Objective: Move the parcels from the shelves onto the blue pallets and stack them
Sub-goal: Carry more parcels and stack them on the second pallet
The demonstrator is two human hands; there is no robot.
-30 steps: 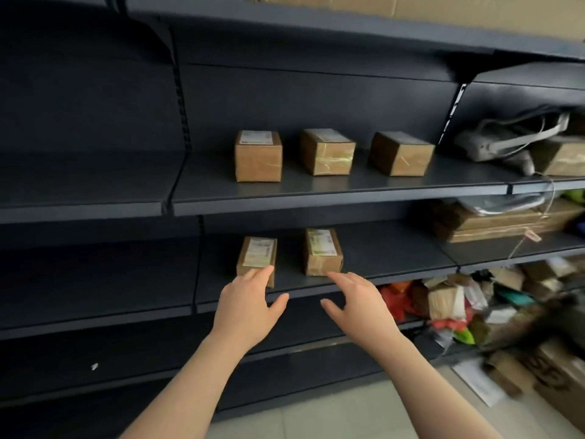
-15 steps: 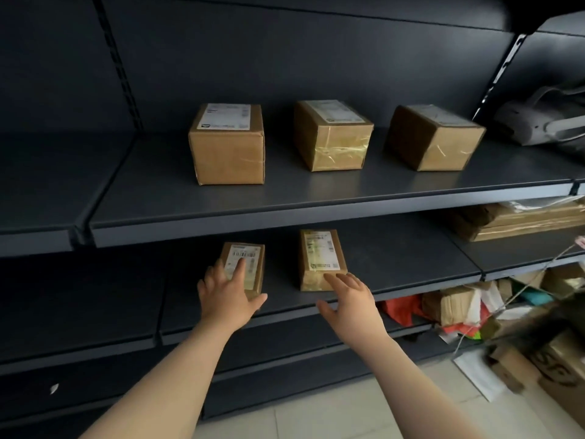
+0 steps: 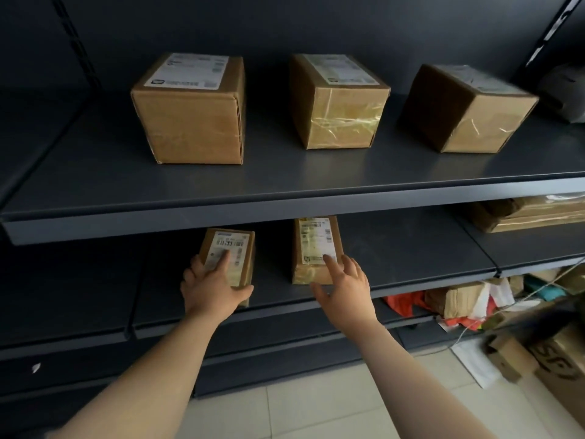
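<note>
On the upper shelf (image 3: 95, 185) three large parcels (image 3: 338, 103) stood untouched. Below, your left hand (image 3: 212, 289) clasped the left small parcel (image 3: 243, 258); your right hand (image 3: 343, 289), fingers spread, only touched the right small parcel (image 3: 311, 245). By my judgement, nearly all the work was left to do.

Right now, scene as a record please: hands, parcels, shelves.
left hand: grips left small parcel, thumb round its near end
right hand: open, index fingertip on right small parcel
lower shelf: holds both small parcels
upper shelf: left large parcel, middle large parcel, right large parcel, all untouched
blue pallets: not in view
</note>
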